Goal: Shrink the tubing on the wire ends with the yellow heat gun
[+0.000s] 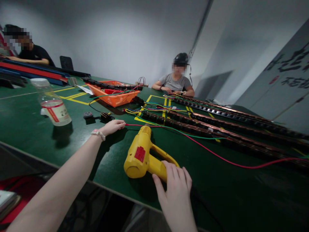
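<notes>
A yellow heat gun (141, 154) with a red label lies on its side on the green table (217, 180), nozzle pointing away from me. My right hand (175, 187) wraps its fingers around the gun's handle. My left hand (113, 126) reaches forward and pinches the end of a red wire (217, 156) that runs right across the table. A beaded bracelet (98, 133) sits on my left wrist. A green wire (193, 136) lies just beyond the red one.
A clear plastic bottle (54, 106) stands at the left. An orange basket (116, 96) holds parts further back. Long copper-and-black strips (229, 129) stretch along the right. Two small black parts (96, 116) lie near my left hand. Two other people sit at the far side.
</notes>
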Tool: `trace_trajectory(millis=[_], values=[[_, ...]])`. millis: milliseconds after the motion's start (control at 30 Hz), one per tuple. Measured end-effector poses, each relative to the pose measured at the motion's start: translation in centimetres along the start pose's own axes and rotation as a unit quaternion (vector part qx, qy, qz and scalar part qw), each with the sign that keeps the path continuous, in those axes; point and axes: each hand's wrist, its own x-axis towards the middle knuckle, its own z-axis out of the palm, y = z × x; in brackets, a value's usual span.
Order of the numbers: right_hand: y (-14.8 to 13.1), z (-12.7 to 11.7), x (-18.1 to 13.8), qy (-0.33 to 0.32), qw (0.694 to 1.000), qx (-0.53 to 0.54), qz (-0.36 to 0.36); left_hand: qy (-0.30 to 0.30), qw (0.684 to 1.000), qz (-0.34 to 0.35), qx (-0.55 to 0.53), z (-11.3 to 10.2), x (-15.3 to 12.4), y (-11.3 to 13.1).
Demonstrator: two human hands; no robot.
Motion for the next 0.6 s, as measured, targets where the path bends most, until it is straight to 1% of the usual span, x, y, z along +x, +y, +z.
trace_trajectory(millis=[133,367,467,600], values=[[-2.0,0.4,0.2,-0.025,0.999,0.041,-0.013,-0.001,1.0,0.002,0.018,0.1,0.0,-0.1],[-4.8,0.9,0.5,-0.045,0.992,0.114,0.005,0.013,0.999,-0.002,0.049,0.1,0.4,-0.6],[-5.2,0.9,0.6,-0.05,0.99,0.131,0.005,0.012,0.998,0.007,0.06,0.0,0.5,-0.7],[-4.7,0.6,0.8,-0.052,0.987,0.155,-0.003,0.011,0.998,0.008,0.058,-0.1,0.6,-0.9]])
